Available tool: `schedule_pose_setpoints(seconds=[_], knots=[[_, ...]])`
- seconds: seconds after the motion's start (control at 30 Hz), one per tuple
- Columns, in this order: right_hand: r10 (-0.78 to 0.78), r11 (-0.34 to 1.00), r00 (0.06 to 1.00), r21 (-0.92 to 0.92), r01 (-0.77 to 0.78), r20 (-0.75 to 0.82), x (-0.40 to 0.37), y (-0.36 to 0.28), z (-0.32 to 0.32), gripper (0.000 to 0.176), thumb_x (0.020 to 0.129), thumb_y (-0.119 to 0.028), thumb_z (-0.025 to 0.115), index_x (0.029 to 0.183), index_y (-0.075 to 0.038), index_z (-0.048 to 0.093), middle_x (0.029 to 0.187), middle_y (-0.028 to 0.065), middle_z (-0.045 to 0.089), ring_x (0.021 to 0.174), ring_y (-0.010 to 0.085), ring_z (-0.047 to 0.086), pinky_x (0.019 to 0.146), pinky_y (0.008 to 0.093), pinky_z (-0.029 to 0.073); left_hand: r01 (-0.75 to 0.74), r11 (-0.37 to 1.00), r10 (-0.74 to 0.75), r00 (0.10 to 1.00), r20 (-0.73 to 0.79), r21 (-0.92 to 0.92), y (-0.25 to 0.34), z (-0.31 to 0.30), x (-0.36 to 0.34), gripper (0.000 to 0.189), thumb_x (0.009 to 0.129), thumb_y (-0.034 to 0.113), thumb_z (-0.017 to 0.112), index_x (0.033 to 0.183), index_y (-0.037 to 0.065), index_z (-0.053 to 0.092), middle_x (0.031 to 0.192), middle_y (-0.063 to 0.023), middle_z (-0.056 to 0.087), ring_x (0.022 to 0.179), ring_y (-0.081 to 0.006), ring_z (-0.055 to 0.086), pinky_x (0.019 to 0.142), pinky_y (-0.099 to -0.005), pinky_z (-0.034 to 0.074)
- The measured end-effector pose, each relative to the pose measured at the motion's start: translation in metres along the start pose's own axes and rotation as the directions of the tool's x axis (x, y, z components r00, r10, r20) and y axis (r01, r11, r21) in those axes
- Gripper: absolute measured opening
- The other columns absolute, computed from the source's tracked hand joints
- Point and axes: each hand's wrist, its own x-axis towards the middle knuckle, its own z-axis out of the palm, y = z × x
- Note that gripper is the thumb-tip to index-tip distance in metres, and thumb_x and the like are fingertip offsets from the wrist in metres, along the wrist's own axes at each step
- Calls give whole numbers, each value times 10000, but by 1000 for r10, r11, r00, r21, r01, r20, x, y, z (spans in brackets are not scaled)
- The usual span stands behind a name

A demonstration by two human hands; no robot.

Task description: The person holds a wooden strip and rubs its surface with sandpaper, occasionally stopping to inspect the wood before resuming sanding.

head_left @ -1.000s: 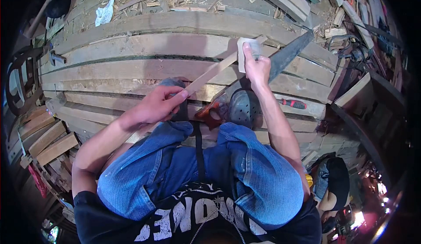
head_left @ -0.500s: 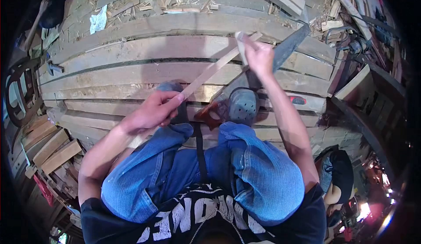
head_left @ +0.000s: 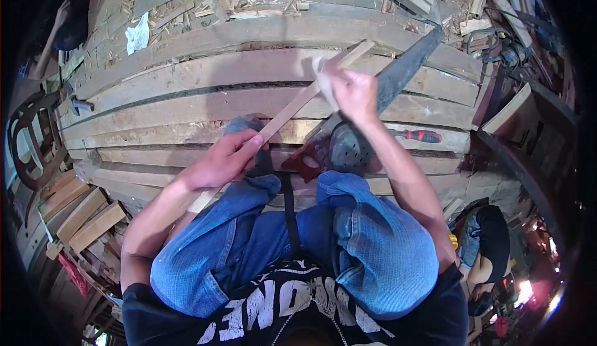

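Observation:
My left hand is closed around the lower part of a thin wooden strip, which slants up and to the right over the planks. Its lower end passes under my left forearm near the knee. My right hand, slightly blurred, pinches a pale sheet that looks like sandpaper, set against the strip's upper half. Just right of that hand lies a handsaw, its reddish handle beside my right clog; part of the blade is hidden by hand and clog.
Long wooden planks lie side by side under my feet. A red-and-black screwdriver rests at right, a hammer at far left. Wood offcuts are piled at lower left. Another person is bent over at lower right.
My right hand has shifted left and slightly down along the strip with the pale sheet. The left hand keeps its hold. The view has shifted slightly, showing more of the screwdriver.

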Motion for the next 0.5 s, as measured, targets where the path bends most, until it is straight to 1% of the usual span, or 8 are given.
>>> schedule_pose_setpoints(seconds=[0.07, 0.13, 0.2, 0.27, 0.33, 0.4, 0.47, 0.5], knots=[[558, 829, 825, -111, -548, 94, 44, -1, -27, 186, 826, -205, 686, 876, -37, 748, 631, 175, 664, 580, 245, 685, 583, 370, 524, 12, 1000, -12, 1000, -7, -1, 1, 0, 1, 362, 1041, 361, 386, 1074, 46, 562, 649, 57, 371, 505, -27, 329, 429, -200, 269], [493, 864, 870, -126, -488, 8, 39, 28, -19, 179, 828, -199, 679, 867, -37, 745, 643, 181, 666, 581, 254, 685, 584, 378, 524, 16, 1000, -16, 1000, -18, -6, 1, 3, 0, 359, 1041, 358, 387, 1070, 47, 561, 649, 57, 369, 504, -26, 327, 428, -200, 268], [21, 997, 1000, -75, -22, -7, 5, 16, 1, 225, 873, -242, 653, 855, -38, 747, 621, 159, 669, 526, 225, 667, 532, 350, 512, 16, 999, -15, 1000, -22, 31, 2, 3, -1, 351, 1040, 359, 391, 1066, 51, 560, 646, 59, 360, 497, -26, 315, 422, -201, 261], [11, 1000, 1000, -25, -10, 27, 11, 6, -3, 229, 870, -253, 658, 848, -44, 748, 634, 171, 667, 536, 244, 673, 531, 353, 511, 21, 1000, -20, 999, -26, 11, 3, 0, 0, 349, 1040, 357, 391, 1062, 52, 559, 645, 60, 356, 495, -27, 312, 420, -203, 259], [553, 833, 826, -112, -542, 111, 47, 12, -24, 259, 862, -278, 669, 858, -31, 746, 640, 120, 677, 621, 109, 639, 595, 310, 502, 33, 999, -34, 999, -19, -4, -1, 2, 0, 346, 1040, 355, 391, 1059, 53, 559, 644, 61, 353, 493, -27, 310, 418, -205, 257], [459, 880, 888, -143, -453, 8, 37, 24, -16, 248, 859, -270, 671, 856, -34, 748, 647, 123, 683, 629, 124, 656, 588, 303, 500, 30, 999, -31, 999, -16, -43, -4, 2, 0, 343, 1041, 352, 390, 1056, 52, 555, 637, 62, 349, 487, -29, 304, 419, -206, 256], [21, 992, 999, -129, -15, 43, 1, 14, 4, 271, 867, -294, 663, 860, -39, 752, 623, 105, 687, 570, 129, 659, 531, 292, 490, 15, 1000, -15, 1000, -13, 8, 2, 2, -1, 342, 1041, 352, 389, 1059, 52, 552, 633, 62, 348, 482, -30, 302, 417, -206, 253], [56, 997, 997, -48, -54, 47, -1, 9, 5, 279, 862, -308, 668, 877, -42, 751, 643, 124, 693, 592, 151, 679, 546, 309, 501, 11, 999, -10, 1000, -15, 49, 2, 2, -2, 341, 1041, 352, 389, 1061, 51, 549, 628, 62, 347, 476, -31, 301, 415, -207, 250]])
